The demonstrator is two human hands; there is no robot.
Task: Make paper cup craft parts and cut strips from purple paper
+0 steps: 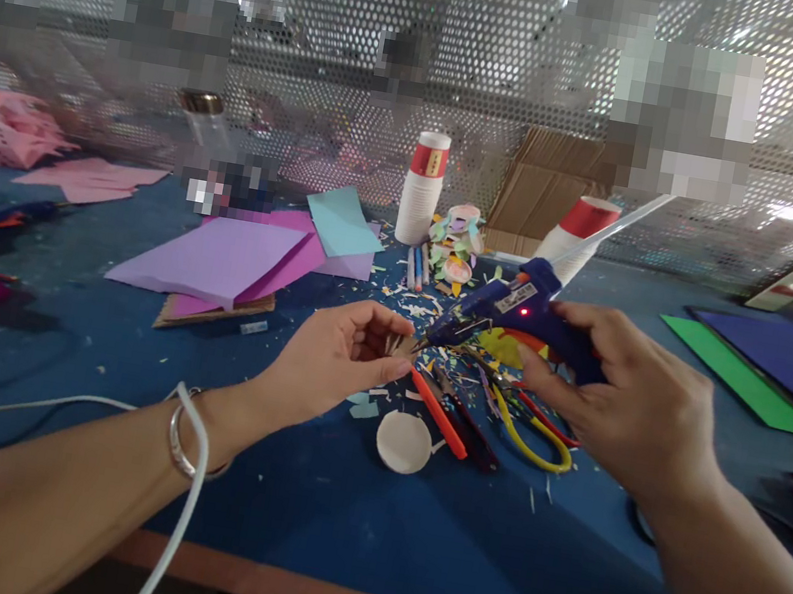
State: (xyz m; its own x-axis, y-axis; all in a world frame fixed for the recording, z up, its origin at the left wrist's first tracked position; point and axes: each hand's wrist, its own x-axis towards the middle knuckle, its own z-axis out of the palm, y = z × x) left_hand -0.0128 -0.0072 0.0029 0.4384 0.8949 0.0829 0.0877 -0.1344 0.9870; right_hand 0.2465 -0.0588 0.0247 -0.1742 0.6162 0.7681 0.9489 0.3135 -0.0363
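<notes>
My right hand (642, 399) is wrapped round a blue hot glue gun (509, 301). A clear glue stick (616, 230) juts from its back end, and a small red light glows on its side. The nozzle points down and left, at or very near a small brownish piece (403, 346) pinched in my left hand (346, 349). Fingers partly cover that piece, so its kind is unclear. Below the hands a round, pale paper disc (404, 442) lies on the blue table (329, 519).
Beneath the glue gun lie yellow-handled scissors (531, 446), an orange cutter (439, 414) and many paper scraps. Stacked paper cups (421, 190) stand behind. Purple paper (213, 251) lies left, green sheets (733, 379) right. A white cable (182, 515) crosses my left forearm.
</notes>
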